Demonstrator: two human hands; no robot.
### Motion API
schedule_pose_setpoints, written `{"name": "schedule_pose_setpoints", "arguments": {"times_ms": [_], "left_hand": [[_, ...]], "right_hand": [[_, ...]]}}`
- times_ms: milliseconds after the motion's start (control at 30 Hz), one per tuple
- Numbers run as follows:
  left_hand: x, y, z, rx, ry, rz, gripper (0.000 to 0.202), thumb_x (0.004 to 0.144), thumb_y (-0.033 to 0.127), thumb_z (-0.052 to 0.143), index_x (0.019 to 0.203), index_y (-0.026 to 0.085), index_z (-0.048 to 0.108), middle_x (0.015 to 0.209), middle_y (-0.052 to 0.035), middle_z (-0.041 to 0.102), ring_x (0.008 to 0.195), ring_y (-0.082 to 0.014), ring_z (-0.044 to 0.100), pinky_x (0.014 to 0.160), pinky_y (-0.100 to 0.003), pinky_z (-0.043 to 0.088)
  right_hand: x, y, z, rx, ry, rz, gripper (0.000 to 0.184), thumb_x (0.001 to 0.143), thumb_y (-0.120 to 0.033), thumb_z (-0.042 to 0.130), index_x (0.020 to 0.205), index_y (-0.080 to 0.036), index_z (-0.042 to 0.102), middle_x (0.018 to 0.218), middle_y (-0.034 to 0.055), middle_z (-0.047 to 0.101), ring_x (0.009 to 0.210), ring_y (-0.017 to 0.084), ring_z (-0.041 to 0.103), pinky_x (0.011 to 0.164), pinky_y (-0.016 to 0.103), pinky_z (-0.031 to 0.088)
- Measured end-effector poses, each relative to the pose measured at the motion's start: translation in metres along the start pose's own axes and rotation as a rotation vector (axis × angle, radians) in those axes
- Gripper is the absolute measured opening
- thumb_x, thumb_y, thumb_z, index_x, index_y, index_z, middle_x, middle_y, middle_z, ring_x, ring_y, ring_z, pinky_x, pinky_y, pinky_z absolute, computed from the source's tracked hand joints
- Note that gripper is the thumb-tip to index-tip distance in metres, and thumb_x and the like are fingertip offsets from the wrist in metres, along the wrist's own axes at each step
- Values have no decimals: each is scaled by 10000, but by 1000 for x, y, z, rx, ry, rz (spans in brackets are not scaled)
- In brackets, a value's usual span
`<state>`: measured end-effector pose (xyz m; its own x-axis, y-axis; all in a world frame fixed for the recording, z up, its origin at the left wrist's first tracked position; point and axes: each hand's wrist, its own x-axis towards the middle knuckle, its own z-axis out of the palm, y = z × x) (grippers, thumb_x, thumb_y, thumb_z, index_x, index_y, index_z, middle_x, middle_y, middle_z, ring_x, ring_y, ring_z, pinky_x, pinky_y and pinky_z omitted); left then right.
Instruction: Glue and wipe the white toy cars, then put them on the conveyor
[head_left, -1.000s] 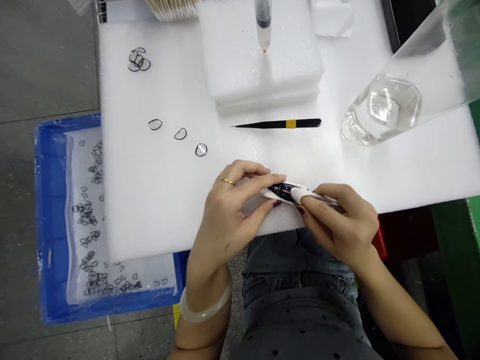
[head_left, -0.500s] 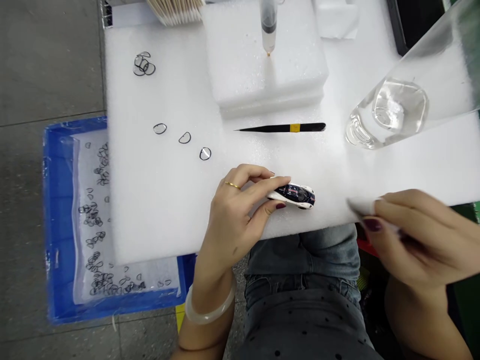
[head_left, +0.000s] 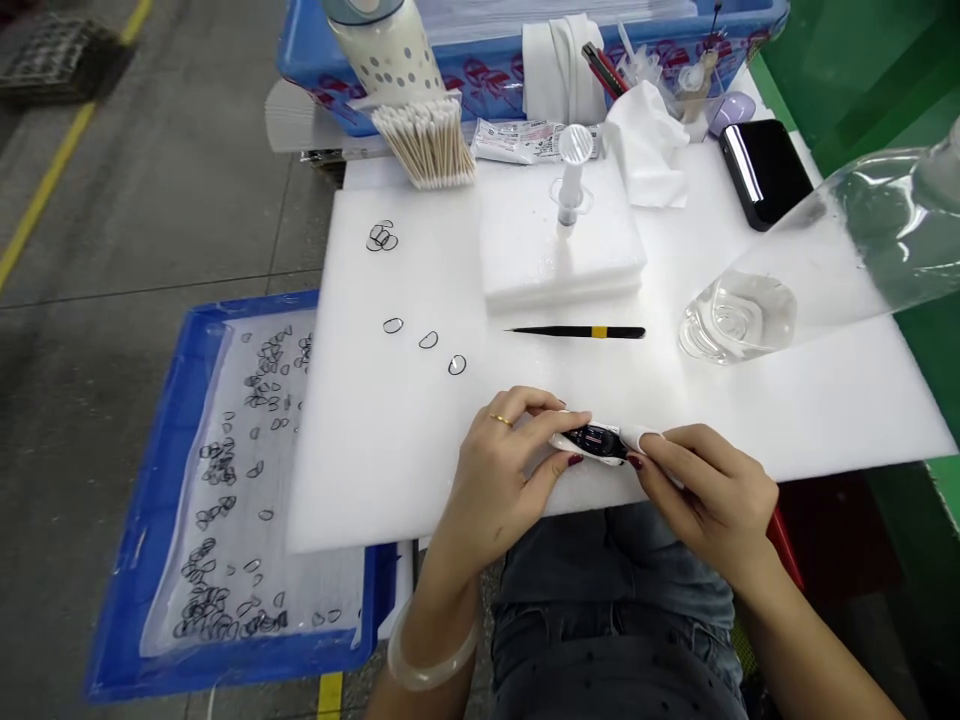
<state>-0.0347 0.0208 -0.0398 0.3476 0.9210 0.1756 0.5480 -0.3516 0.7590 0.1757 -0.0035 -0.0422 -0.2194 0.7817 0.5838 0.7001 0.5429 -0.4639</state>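
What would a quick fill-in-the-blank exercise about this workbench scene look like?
The left hand wears a gold ____ on one finger.
A toy car is held between the left hand and the right hand, whose nails are painted dark ____.
The black tweezers carry a ____ band.
The tray left of the white foam sheet is ____.

ring; red; yellow; blue

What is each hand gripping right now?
Left hand: closed, pinching a small toy car between thumb and fingers.
Right hand: closed, holding a white-tipped tool against the car.
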Motion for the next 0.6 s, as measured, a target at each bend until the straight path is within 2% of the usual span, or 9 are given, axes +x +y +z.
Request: {"name": "schedule_pose_setpoints", "arguments": {"times_ms": [133, 233, 433, 600], "left_hand": [[0, 0, 0, 9, 1, 17, 293, 868, 132, 674, 1141, 239, 680, 1089, -46, 603, 1017, -224, 603, 894, -450, 512], [1, -2, 2, 18, 16, 24, 296, 861, 154, 693, 1139, 254, 678, 1083, -41, 607, 1009, -225, 605, 890, -451, 512], [0, -3, 3, 21, 27, 39, 299, 855, 152, 699, 1135, 253, 681, 1083, -39, 609, 1001, -219, 609, 884, -445, 512], [0, -2, 3, 19, 31, 37, 296, 853, 152, 698, 1135, 240, 682, 1081, -43, 610, 1008, -224, 607, 890, -450, 510]], "right_hand": [[-5, 1, 2, -20, 96, 35, 152, 871, -70, 659, 977, -178, 665, 746, 6, 630, 572, 95, 597, 456, 196, 474], [-8, 0, 5, -54, 114, 45, 147, 860, -66, 659, 957, -175, 676, 716, -2, 628, 541, 90, 582, 436, 195, 455], [-9, 0, 8, -72, 101, 35, 115, 857, -89, 665, 930, -171, 701, 680, -10, 611, 537, 87, 575, 452, 195, 441], [-8, 3, 9, -78, 7, -32, 103, 886, -136, 644, 939, -185, 719, 727, 5, 617, 581, 93, 556, 497, 212, 431]]}}
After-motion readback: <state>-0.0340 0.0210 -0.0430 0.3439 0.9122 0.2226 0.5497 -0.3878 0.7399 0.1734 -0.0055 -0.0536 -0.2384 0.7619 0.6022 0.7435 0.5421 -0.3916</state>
